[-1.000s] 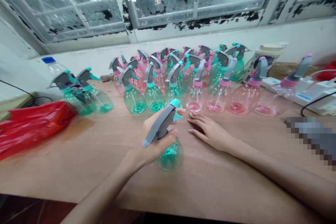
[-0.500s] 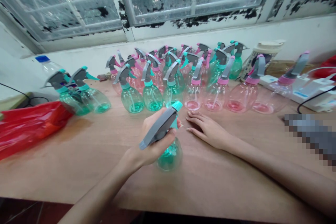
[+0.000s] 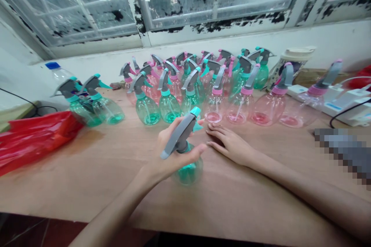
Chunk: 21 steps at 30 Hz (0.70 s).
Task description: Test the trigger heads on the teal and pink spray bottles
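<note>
A green spray bottle (image 3: pixel 189 171) with a grey and turquoise trigger head stands on the table in front of me. My left hand (image 3: pixel 174 150) is around its neck, the thumb stretched across the near side; some of its fingers are hidden behind the trigger head. My right hand (image 3: pixel 228 142) lies flat on the wood to the right of that bottle, fingers spread and holding nothing. Its fingertips are close to the base of a pink spray bottle (image 3: pixel 213 110). Beside that one, a green spray bottle (image 3: pixel 170 109) belongs to the same front row.
Several more pink and green spray bottles crowd the back by the wall. Two green ones (image 3: pixel 108 110) stand at the left near a red plastic bag (image 3: pixel 37 139). At the right are a white power strip (image 3: pixel 333 104), a patterned container (image 3: pixel 290 63) and a pixelated dark object (image 3: pixel 344 154).
My left thumb has straightened away from the trigger head toward the right, and the turquoise trigger shows more now. The bottle's head has shifted slightly. My right hand stays in place.
</note>
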Tool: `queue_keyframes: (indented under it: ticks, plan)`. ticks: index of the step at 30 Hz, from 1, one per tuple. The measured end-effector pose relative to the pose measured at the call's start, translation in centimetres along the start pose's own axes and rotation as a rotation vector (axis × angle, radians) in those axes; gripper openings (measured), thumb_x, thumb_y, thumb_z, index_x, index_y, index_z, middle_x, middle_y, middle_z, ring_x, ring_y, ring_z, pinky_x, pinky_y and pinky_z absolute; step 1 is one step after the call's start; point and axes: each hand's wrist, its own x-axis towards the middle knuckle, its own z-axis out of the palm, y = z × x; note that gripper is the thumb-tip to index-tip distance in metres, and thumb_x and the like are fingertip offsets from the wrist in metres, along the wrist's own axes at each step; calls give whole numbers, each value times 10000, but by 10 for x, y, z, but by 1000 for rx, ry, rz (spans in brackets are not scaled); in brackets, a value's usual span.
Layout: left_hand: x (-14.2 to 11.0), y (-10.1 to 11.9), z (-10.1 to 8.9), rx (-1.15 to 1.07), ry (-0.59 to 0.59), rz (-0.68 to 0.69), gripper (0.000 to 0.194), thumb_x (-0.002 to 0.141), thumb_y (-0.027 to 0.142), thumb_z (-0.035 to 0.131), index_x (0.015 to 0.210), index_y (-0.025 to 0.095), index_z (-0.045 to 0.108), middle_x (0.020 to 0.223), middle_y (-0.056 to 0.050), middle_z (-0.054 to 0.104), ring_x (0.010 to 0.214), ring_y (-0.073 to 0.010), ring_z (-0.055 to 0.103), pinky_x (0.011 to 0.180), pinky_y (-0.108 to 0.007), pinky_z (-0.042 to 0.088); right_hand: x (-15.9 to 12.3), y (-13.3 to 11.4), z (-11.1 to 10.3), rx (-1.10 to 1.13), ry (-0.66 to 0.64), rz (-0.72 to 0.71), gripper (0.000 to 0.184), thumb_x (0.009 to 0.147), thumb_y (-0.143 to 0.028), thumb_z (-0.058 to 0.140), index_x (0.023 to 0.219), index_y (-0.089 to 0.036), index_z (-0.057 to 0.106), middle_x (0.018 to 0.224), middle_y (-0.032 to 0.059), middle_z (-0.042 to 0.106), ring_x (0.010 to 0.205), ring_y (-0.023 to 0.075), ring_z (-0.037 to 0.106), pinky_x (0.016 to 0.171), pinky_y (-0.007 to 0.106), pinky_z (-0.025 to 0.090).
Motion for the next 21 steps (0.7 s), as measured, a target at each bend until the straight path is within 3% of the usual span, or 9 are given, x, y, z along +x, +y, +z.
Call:
queue_keyframes:
  ticks: [3, 6, 11, 16, 21]
  plan:
    - [-6, -3, -1, 55, -3, -34, 537, 705, 300, 722, 1214, 273, 554, 825, 12, 656, 745, -180, 630, 718, -319, 542, 0, 1, 0, -3, -7, -2, 443, 961, -430, 465, 1301, -171, 582, 1352, 144, 588, 1308, 294, 483, 1077, 493, 403]
    - [-12, -7, -3, 119, -8, -42, 561, 704, 357, 724, 1227, 285, 535, 799, 16, 624, 683, -181, 601, 630, -309, 518, 1, 1, 1, -11, -12, -4, 455, 963, -434, 460, 1303, -156, 579, 1360, 150, 580, 1309, 292, 481, 1082, 487, 399]
    - [-21, -8, -5, 152, -24, -63, 635, 705, 383, 737, 1282, 276, 495, 962, -18, 653, 839, -215, 631, 790, -368, 533, 1, 1, 1, 1, 2, -9, 440, 962, -437, 458, 1300, -185, 582, 1357, 137, 586, 1308, 291, 486, 1077, 503, 403]
    - [-35, 2, -8, 96, 9, -77, 355, 802, 351, 677, 1116, 206, 602, 998, -46, 679, 921, -216, 652, 851, -362, 522, -1, 1, 3, -12, -1, -7, 455, 962, -448, 451, 1282, -156, 592, 1378, 153, 566, 1309, 292, 486, 1082, 507, 398]
    - [-54, 2, -31, 154, 92, -158, 302, 803, 395, 699, 1023, 197, 638, 1042, -56, 702, 968, -232, 656, 838, -359, 525, -2, 5, 7, -8, 14, -20, 445, 955, -457, 451, 1282, -192, 594, 1382, 136, 566, 1307, 298, 489, 1074, 532, 401]
